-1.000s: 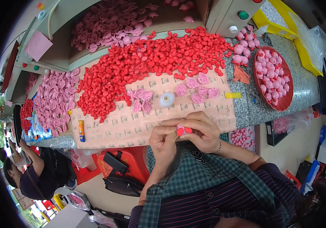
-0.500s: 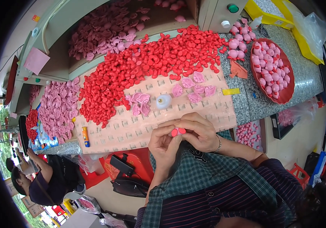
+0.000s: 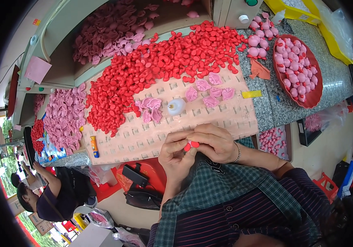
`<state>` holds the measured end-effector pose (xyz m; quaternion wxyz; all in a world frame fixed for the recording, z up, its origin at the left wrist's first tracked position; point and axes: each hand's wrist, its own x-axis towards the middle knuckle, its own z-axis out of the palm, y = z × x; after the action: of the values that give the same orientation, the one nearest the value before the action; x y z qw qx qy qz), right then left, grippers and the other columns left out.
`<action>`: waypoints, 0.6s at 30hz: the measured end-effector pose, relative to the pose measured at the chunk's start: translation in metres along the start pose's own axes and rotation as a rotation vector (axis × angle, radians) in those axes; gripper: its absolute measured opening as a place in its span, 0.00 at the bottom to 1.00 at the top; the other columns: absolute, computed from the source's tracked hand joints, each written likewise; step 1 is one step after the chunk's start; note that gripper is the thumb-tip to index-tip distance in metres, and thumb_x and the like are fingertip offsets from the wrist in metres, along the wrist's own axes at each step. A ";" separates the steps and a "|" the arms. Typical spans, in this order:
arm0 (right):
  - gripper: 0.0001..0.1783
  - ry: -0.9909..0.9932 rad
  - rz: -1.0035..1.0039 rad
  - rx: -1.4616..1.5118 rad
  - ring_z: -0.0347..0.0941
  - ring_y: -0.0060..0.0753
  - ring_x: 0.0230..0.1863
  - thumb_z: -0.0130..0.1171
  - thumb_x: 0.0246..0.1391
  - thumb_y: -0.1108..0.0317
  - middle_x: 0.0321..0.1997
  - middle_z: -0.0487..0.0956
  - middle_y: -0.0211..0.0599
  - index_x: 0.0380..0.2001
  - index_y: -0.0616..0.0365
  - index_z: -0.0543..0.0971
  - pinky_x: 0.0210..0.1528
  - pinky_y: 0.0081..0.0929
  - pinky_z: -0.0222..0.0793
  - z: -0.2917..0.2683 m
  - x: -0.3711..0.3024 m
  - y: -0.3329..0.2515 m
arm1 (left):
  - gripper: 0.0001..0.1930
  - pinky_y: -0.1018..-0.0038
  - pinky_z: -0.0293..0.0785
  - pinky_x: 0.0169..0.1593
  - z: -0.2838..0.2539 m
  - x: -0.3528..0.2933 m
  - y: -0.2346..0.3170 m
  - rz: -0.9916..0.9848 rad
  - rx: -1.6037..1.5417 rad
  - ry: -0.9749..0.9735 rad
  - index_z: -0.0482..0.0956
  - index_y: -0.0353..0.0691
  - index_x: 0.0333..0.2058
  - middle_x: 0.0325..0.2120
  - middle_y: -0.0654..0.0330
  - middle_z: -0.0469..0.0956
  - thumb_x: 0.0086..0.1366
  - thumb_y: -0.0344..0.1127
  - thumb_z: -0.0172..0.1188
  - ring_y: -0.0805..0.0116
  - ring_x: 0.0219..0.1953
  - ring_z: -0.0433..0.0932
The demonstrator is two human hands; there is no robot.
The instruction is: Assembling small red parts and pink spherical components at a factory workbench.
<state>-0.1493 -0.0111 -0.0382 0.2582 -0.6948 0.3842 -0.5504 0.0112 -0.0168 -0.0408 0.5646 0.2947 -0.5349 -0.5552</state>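
My left hand (image 3: 176,155) and my right hand (image 3: 216,144) meet at the front edge of the work mat, both closed on one small pink-and-red toy part (image 3: 192,145). Two rounded red ends of it show between the fingertips; the rest is hidden by my fingers. Just beyond the hands stands a small whitish bottle (image 3: 176,107) with a metal tip. To its left lies a little cluster of pink molded shells (image 3: 151,108); to its right several more pink shells (image 3: 212,91) are spread out, apart from the hands.
A heap of red bean-shaped pieces (image 3: 151,61) covers the far side of the pinkish mat (image 3: 143,142). Pink shells (image 3: 66,117) pile up at left, near a glue tube (image 3: 94,147). A red bowl (image 3: 319,88) of pink-and-red pieces stands at right. A co-worker (image 3: 53,197) sits at far left.
The toy part has tilted a little between my fingers, and its red ends now sit slightly lower. Both hands keep their hold on it. The whole view has shifted slightly.
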 end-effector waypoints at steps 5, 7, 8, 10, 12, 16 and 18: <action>0.20 0.010 0.003 0.031 0.78 0.43 0.39 0.66 0.44 0.80 0.39 0.78 0.46 0.44 0.66 0.78 0.39 0.31 0.75 0.000 0.001 -0.001 | 0.15 0.68 0.76 0.51 0.001 0.000 0.003 -0.002 -0.002 -0.003 0.71 0.36 0.41 0.46 0.43 0.75 0.58 0.18 0.65 0.57 0.51 0.76; 0.20 0.021 -0.003 0.031 0.78 0.43 0.39 0.67 0.43 0.80 0.39 0.78 0.46 0.44 0.66 0.78 0.39 0.31 0.75 0.000 0.000 0.000 | 0.15 0.68 0.76 0.51 0.002 0.000 0.001 -0.001 -0.011 0.008 0.71 0.36 0.41 0.46 0.43 0.75 0.58 0.18 0.65 0.57 0.51 0.76; 0.21 0.033 -0.008 0.029 0.78 0.43 0.38 0.67 0.43 0.79 0.39 0.78 0.46 0.44 0.66 0.78 0.39 0.31 0.74 0.000 -0.001 0.001 | 0.15 0.68 0.76 0.52 0.003 0.000 0.000 -0.001 -0.021 0.018 0.71 0.36 0.40 0.46 0.43 0.75 0.58 0.18 0.65 0.57 0.51 0.77; 0.21 0.028 0.000 0.035 0.77 0.42 0.38 0.67 0.43 0.79 0.39 0.77 0.45 0.44 0.65 0.79 0.38 0.31 0.74 0.000 0.000 0.000 | 0.14 0.68 0.76 0.52 0.003 -0.002 -0.001 -0.009 -0.020 0.025 0.71 0.36 0.40 0.46 0.44 0.75 0.58 0.19 0.65 0.57 0.51 0.77; 0.21 0.023 0.008 0.040 0.77 0.41 0.37 0.68 0.43 0.79 0.38 0.77 0.44 0.45 0.65 0.79 0.38 0.30 0.74 -0.001 0.002 0.000 | 0.14 0.68 0.76 0.52 0.003 -0.001 0.000 -0.018 -0.021 0.032 0.71 0.36 0.40 0.46 0.44 0.75 0.58 0.19 0.65 0.57 0.51 0.77; 0.21 0.027 0.067 0.129 0.74 0.37 0.36 0.67 0.43 0.79 0.36 0.75 0.41 0.45 0.63 0.79 0.38 0.28 0.72 -0.004 0.009 -0.005 | 0.14 0.68 0.75 0.53 0.006 0.003 0.001 -0.039 -0.103 0.049 0.71 0.37 0.40 0.46 0.45 0.75 0.59 0.19 0.64 0.57 0.52 0.76; 0.21 0.041 0.087 0.129 0.74 0.36 0.35 0.67 0.43 0.79 0.36 0.74 0.40 0.44 0.62 0.79 0.38 0.27 0.71 -0.004 0.010 -0.006 | 0.14 0.68 0.75 0.54 0.010 0.005 0.002 -0.033 -0.139 0.057 0.71 0.37 0.41 0.46 0.45 0.75 0.59 0.19 0.64 0.57 0.52 0.76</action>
<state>-0.1504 -0.0153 -0.0266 0.3184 -0.6480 0.3830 -0.5762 0.0019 -0.0185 -0.0352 0.5894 0.2794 -0.4738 -0.5917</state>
